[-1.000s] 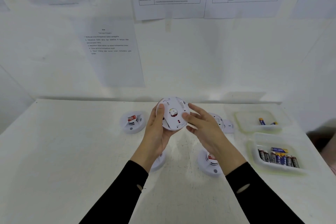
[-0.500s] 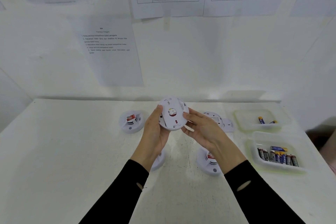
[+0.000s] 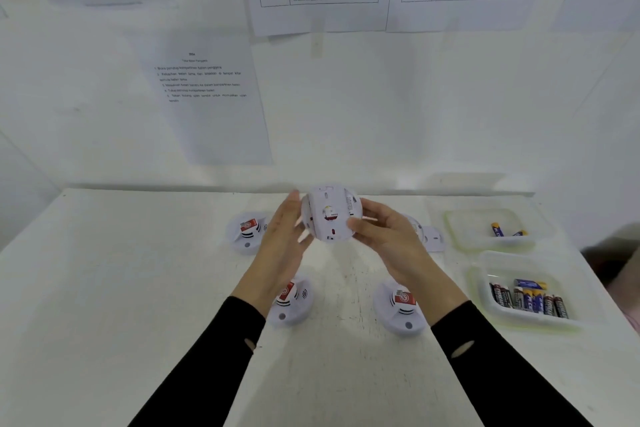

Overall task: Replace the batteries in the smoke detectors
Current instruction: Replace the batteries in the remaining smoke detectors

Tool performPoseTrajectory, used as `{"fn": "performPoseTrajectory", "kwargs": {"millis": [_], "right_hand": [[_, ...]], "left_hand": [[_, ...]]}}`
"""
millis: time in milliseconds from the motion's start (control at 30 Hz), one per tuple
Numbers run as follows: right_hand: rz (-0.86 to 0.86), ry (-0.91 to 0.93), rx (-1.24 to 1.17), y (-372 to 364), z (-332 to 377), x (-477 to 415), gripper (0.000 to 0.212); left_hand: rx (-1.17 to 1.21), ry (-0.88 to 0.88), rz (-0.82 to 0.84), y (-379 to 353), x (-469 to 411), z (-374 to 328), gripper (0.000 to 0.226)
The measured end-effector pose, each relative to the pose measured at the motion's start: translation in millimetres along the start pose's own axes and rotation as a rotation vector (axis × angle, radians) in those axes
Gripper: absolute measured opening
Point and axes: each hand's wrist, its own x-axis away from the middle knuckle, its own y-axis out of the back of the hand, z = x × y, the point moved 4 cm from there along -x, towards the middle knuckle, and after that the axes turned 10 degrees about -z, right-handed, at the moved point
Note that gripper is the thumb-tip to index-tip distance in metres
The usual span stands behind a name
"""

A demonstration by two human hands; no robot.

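Observation:
A round white smoke detector [image 3: 330,215] is held up above the table's far middle, its back face with a small round label toward me. My right hand [image 3: 388,239] grips its right side, with the thumb on the face. My left hand [image 3: 280,243], blurred, cups the left rim with the thumb pointing up along the edge. Three more detectors with red labels lie on the table: at the far left [image 3: 247,232], under my left wrist [image 3: 292,302] and under my right wrist [image 3: 401,308]. A fourth detector [image 3: 420,229] is mostly hidden behind my right hand.
A loose white cover piece [image 3: 434,239] lies beside the hidden detector. At the right, a far clear tray [image 3: 452,224] holds two batteries [image 3: 498,229]. A nearer tray [image 3: 481,274] holds several batteries [image 3: 530,300]. Printed sheets hang on the wall behind the white table [image 3: 121,288].
The held detector has turned a little between my hands. My left thumb has slid off its face to the left rim. My right hand keeps its grip.

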Motion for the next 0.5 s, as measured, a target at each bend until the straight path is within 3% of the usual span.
{"fn": "performPoseTrajectory", "kwargs": {"millis": [100, 267, 400, 500], "right_hand": [[-0.112, 0.312, 0.459, 2.0, -1.1, -13.5, 0.029], [0.007, 0.712, 1.074, -20.8, -35.4, -35.1, 0.029], [0.043, 0.859, 1.368, -31.9, -62.1, -34.4, 0.057], [0.05, 0.882, 1.46, -30.8, -73.7, -31.7, 0.065]], "left_hand": [[0.063, 0.004, -0.115, 21.2, -11.0, -7.9, 0.044], [-0.007, 0.039, -0.124, 42.7, -20.9, -2.5, 0.035], [-0.161, 0.014, -0.147, 55.8, -26.7, 8.3, 0.028], [-0.349, -0.015, -0.137, 62.7, -32.4, 14.8, 0.028]]}}
